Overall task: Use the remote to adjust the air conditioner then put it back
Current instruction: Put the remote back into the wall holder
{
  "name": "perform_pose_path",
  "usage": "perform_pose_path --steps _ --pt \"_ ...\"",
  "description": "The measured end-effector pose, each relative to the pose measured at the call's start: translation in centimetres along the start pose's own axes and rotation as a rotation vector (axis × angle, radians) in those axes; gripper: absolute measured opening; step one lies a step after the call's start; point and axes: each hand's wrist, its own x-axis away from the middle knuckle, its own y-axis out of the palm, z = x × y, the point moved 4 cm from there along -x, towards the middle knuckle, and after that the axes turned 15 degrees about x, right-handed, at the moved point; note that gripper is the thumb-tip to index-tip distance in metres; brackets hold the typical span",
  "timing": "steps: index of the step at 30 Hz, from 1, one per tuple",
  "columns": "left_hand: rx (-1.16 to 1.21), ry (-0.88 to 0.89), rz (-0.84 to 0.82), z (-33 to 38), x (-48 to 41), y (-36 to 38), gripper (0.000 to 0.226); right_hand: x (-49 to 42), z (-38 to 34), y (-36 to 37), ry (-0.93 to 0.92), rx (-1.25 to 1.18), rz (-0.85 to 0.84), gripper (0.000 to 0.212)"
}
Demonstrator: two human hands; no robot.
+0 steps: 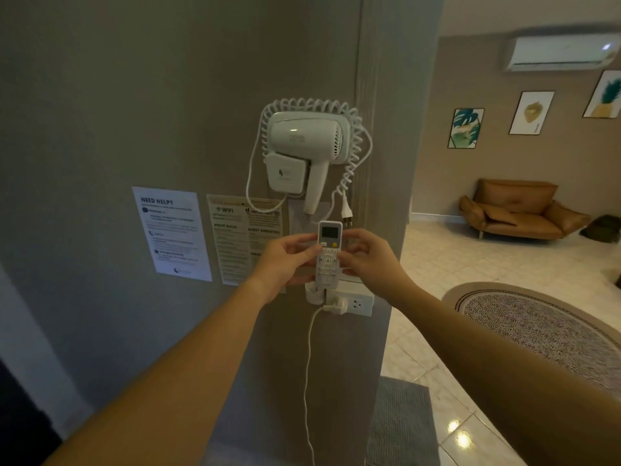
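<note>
A white remote [328, 253] with a small screen and a yellow button stands upright, its lower end in a white wall holder [314, 295]. My left hand [285, 260] grips its left side and my right hand [368, 258] grips its right side. The white air conditioner [559, 52] hangs high on the far wall at the upper right.
A white wall hair dryer [307, 142] with a coiled cord hangs just above the remote. Paper notices [174, 233] are stuck to the wall on the left. A power socket [358, 302] with a plugged cable sits beside the holder. A brown sofa [517, 210] and a round rug [537, 327] lie to the right.
</note>
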Motion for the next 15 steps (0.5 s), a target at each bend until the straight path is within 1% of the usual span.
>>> perform_pose_path --steps 6,15 --pt "0.000 -0.030 0.033 -2.9 -2.3 -2.4 0.025 -1.9 2.4 3.5 0.034 0.077 0.033 0.036" --pt "0.014 -0.017 0.056 -5.8 -6.1 -4.8 0.024 -4.9 5.0 6.8 0.053 0.169 0.056 0.031"
